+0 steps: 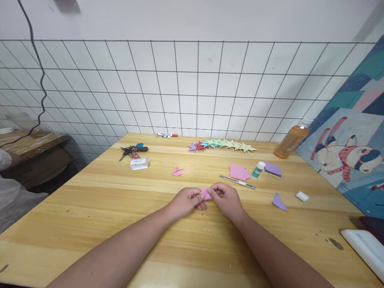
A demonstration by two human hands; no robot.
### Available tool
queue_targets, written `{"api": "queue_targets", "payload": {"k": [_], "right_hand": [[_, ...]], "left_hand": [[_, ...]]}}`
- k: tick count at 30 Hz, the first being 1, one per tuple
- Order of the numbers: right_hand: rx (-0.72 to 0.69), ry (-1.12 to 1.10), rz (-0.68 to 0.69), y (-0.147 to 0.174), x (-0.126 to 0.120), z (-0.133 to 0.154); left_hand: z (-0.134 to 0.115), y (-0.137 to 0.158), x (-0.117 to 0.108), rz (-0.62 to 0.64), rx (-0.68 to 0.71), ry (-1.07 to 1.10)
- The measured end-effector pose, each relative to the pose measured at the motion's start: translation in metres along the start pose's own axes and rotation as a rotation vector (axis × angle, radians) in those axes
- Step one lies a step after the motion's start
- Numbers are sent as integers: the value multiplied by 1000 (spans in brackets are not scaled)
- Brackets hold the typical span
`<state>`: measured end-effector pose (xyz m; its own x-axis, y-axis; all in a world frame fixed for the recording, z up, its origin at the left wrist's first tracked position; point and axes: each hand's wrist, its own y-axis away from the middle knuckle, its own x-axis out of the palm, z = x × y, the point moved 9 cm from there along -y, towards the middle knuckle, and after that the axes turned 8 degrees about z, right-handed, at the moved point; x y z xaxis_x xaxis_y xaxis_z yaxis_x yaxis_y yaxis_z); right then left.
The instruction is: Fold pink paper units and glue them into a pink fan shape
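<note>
My left hand and my right hand meet over the middle of the wooden table. Both pinch a small folded pink paper between their fingertips, low over the tabletop. Most of that paper is hidden by my fingers. A finished pink folded piece lies a little beyond my left hand. A stack of pink paper squares lies beyond my right hand.
A row of folded coloured paper pieces lies near the wall. Also on the table: a craft knife, glue bottle, purple sheets, purple triangle, eraser, orange bottle, keys, small white box, marker.
</note>
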<state>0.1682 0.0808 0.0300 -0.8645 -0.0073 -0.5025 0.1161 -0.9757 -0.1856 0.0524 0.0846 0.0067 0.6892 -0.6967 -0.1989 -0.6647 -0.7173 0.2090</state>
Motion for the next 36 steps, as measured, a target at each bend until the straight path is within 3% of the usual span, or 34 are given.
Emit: {"api": "queue_targets", "payload": {"k": [15, 21, 25, 36], "right_hand": [[48, -136, 17, 0, -2, -2], [127, -268, 162, 2, 20, -9], [146, -256, 99, 1, 19, -12], [235, -516, 73, 0, 17, -19]], "left_hand": [[7, -4, -1, -23, 51, 42], [3, -4, -9, -117, 119, 97], [0, -3, -10, -153, 156, 104], [-6, -3, -12, -164, 198, -21]]}}
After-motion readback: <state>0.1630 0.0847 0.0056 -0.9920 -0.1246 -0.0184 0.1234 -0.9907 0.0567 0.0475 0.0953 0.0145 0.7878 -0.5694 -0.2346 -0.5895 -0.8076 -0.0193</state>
